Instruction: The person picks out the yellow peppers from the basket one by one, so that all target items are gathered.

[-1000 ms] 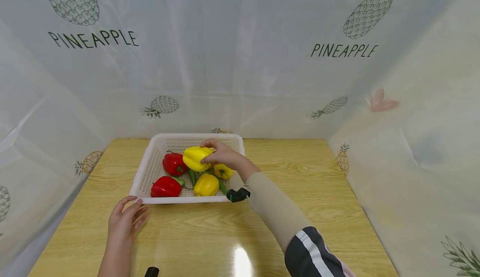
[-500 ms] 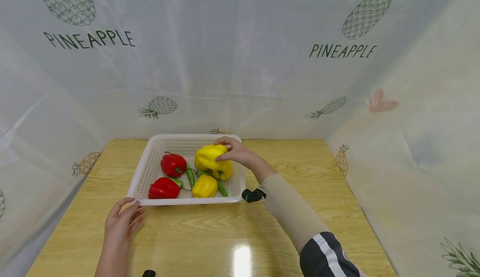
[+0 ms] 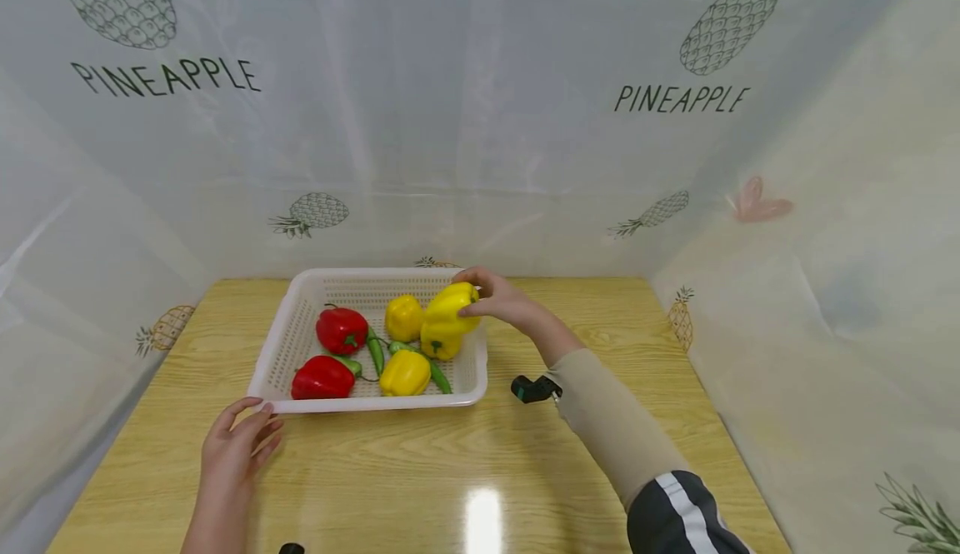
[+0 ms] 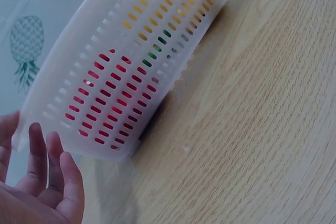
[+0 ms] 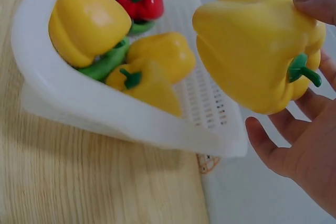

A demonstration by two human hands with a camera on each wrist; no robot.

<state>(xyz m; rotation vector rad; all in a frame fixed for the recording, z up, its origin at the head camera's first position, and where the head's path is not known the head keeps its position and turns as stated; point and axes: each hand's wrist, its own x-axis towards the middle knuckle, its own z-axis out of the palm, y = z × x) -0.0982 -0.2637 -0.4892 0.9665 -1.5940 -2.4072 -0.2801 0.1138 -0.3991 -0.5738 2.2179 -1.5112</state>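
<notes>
My right hand [image 3: 498, 300] grips a yellow bell pepper [image 3: 450, 308] by its end, thumb on one side and fingers on the other. The pepper is held above the right side of a white plastic basket [image 3: 273, 350]; its green stem shows in the right wrist view. With thumb and fingertips, my left hand [image 3: 232, 446] pinches the rim at the basket's front left corner. Inside lie a red bell pepper [image 3: 341, 331], another red bell pepper [image 3: 322, 377], three other yellow bell peppers [image 5: 89, 22], and several green chili peppers [image 3: 375, 352]. The held pepper partly covers one yellow pepper.
The basket stands on a wood-grain table [image 3: 360, 471], near its back edge. A pale curtain [image 3: 420, 146] printed with pineapples hangs behind and at both sides. A black device [image 3: 536, 388] sits at my right wrist.
My right hand has carried the yellow pepper rightward across the basket, uncovering another yellow pepper at the back middle. The left hand stays on the corner, and hand and basket appear slightly farther left.
</notes>
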